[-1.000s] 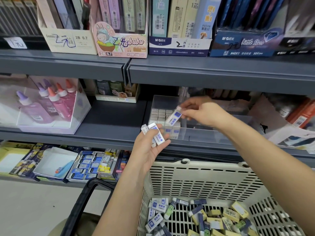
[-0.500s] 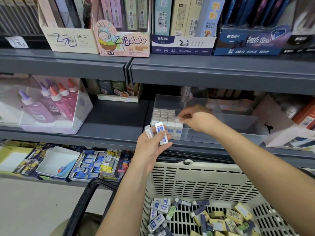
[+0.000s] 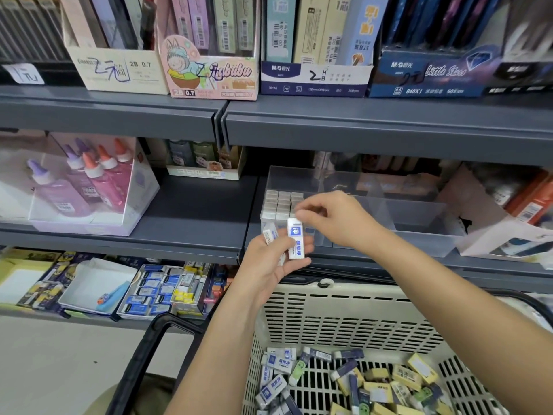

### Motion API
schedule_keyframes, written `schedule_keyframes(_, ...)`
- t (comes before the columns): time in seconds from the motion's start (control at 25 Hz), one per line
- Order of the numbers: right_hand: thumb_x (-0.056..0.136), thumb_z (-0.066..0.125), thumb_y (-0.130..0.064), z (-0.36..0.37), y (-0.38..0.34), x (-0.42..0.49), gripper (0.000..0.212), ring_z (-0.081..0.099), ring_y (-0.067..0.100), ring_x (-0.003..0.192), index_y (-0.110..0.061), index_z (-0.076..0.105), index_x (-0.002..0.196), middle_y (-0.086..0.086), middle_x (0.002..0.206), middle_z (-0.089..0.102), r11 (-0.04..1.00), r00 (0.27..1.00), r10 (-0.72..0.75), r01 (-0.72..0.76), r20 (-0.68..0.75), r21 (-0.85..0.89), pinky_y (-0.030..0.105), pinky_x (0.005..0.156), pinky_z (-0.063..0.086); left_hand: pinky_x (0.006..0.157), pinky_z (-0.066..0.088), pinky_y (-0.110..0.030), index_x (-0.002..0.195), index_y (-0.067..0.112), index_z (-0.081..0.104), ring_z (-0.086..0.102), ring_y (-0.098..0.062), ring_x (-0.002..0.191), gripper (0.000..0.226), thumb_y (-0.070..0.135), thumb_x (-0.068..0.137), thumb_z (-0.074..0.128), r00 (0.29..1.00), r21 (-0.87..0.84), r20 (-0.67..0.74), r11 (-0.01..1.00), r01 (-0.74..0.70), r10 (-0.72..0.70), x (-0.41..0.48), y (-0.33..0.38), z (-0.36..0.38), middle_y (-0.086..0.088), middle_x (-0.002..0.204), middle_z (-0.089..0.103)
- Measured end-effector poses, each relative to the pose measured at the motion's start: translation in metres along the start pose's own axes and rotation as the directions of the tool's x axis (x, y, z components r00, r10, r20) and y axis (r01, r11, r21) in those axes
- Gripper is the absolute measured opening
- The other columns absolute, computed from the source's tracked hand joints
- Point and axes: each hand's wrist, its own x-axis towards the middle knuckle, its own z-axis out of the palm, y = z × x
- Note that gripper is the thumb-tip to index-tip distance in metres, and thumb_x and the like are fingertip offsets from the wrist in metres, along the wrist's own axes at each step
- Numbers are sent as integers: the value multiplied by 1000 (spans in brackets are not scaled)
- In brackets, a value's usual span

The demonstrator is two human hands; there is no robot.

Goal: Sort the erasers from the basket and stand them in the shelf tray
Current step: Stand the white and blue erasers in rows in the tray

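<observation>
Upper shelf writing: a cream cardboard carton (image 3: 116,70) reads "2B 0.7" beside blue handwriting. A pink cartoon-printed carton (image 3: 212,76) also reads "2B 0.7". A white and navy carton (image 3: 314,76) carries "M&G" and a handwritten "2". A dark blue carton (image 3: 425,76) shows "M&G" and "840X1".
Eraser in hand: a white rectangular eraser with a blue-printed sleeve (image 3: 295,239) stands upright, with a blue square logo above a column of blue characters too small to read.
Left hand: the left hand (image 3: 269,265) grips that eraser between thumb and fingers in front of the tray, above the basket. A second white eraser (image 3: 270,235) is held just behind it.
Right hand: the right hand (image 3: 335,220) hovers over the tray with fingers curled. Its fingertips sit right at the top of the upright eraser, and I cannot tell whether they pinch it.
Tray: a clear plastic divided shelf tray (image 3: 419,205) sits on the middle shelf. Its left compartment holds rows of standing white erasers (image 3: 282,202).
Basket: a cream slotted plastic basket (image 3: 344,319) holds loose blue-and-white erasers (image 3: 278,360) on its left and yellow-sleeved erasers (image 3: 404,375) on its right.
Left of the tray: a clear display box (image 3: 140,187) holds pink and purple glue bottles (image 3: 74,187).
</observation>
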Motion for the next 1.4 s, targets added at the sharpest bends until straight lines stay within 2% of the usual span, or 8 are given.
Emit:
schedule_keyframes(0.32, 85, 65, -24, -25, 0, -10, 4, 60, 2, 69, -23, 68, 87, -9, 77, 68, 999, 975, 22, -30, 221, 31, 19, 69, 47, 64, 56, -24, 100, 5, 65, 71, -19, 87, 17, 4, 93, 50, 998, 93, 59, 996, 0, -6, -1, -6, 6, -10, 91, 74)
schedule_keyframes(0.44, 83, 66, -26, -38, 7, 2, 9, 58, 1, 64, -30, 63, 77, -17, 68, 62, 994, 994, 94, -98, 59, 54, 12, 63, 42, 56, 53, -21, 96, 11, 65, 68, -9, 69, 18, 6, 93, 49, 988, 171, -98, 980, -98, 116, 3, -6, 3, -2, 79, 72)
schedule_keyframes(0.56, 86, 63, -22, -42, 17, 22, 13, 57, 9, 74, -30, 57, 77, -16, 72, 58, 980, 963, 197, -196, -184, 26, 17, 72, 41, 41, 35, -19, 90, 16, 58, 40, -5, 45, 12, 9, 90, 49, 961, 247, -193, 958, -146, 196, 7, -6, -2, 5, 59, 49)
schedule_keyframes(0.68, 88, 58, -29, -28, 24, 32, 7, 56, 7, 76, -35, 58, 85, -18, 77, 57, 970, 968, 166, -194, -187, -146, 20, 69, 41, 40, 27, -20, 84, 16, 41, 32, -6, 47, 14, 16, 76, 53, 975, 147, -164, 981, -128, 152, 5, -7, -2, 4, 63, 41)
schedule_keyframes(0.8, 87, 59, -28, -12, 29, 38, 11, 59, 8, 77, -36, 57, 81, -20, 76, 57, 976, 982, 163, -175, -94, -132, 21, 67, 43, 39, 26, -21, 82, 16, 37, 36, -9, 46, 25, 19, 61, 51, 986, 16, -130, 995, -101, 102, 4, -4, -1, 1, 64, 48)
schedule_keyframes(1.0, 91, 53, -24, 4, 36, 42, 15, 61, 17, 92, -32, 65, 94, -7, 102, 67, 962, 979, 201, -195, 17, -191, 28, 83, 48, 50, 44, -22, 91, 15, 58, 60, -16, 72, 6, 10, 89, 56, 973, 145, -87, 969, -202, 216, 5, -4, 0, 0, 78, 69)
schedule_keyframes(1.2, 93, 50, -27, 1, 35, 33, 22, 59, 22, 102, -27, 66, 108, -3, 117, 64, 968, 989, 145, -142, -2, -207, 27, 85, 43, 61, 52, -22, 92, 14, 68, 64, -15, 80, 24, 4, 93, 47, 970, 141, -60, 964, -225, 235, 4, -5, -2, -4, 89, 72)
schedule_keyframes(1.4, 90, 54, -34, 2, 11, 5, 21, 55, -1, 75, -24, 70, 101, -13, 91, 68, 999, 993, -49, 49, -106, -5, 13, 66, 39, 60, 52, -22, 86, 16, 72, 66, -18, 78, 25, 11, 94, 49, 977, 101, -53, 974, -201, 207, 4, -5, -1, -8, 85, 72)
